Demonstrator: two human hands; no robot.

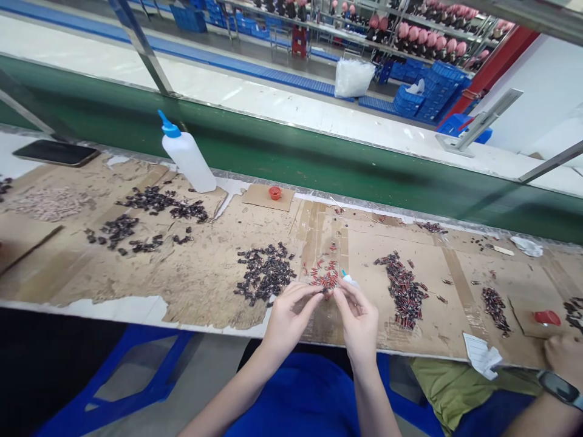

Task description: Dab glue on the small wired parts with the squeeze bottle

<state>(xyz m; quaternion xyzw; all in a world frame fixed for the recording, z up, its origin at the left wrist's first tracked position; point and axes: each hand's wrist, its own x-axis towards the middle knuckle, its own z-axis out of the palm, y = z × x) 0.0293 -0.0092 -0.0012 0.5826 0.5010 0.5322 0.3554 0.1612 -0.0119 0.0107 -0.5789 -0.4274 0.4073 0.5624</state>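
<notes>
My left hand (291,309) and my right hand (357,312) meet fingertip to fingertip above the cardboard-covered table, both pinched closed. A small dark part (326,292) shows between the fingertips, too small to make out fully. Just beyond it lies a pile of small red parts (324,274). A white nozzle with a teal tip (347,277) shows by my right fingers; whether they hold it I cannot tell. Left of my hands is a heap of small black parts (264,273). To the right lies a pile of red-and-black pieces (405,294).
A white squeeze bottle (189,161) with a blue cap stands at the back left. Behind my hands is a red cap (275,193) on a cardboard piece. A phone (57,153) lies far left. At the right edge, another person's hand (565,358) rests near a red cup (546,317).
</notes>
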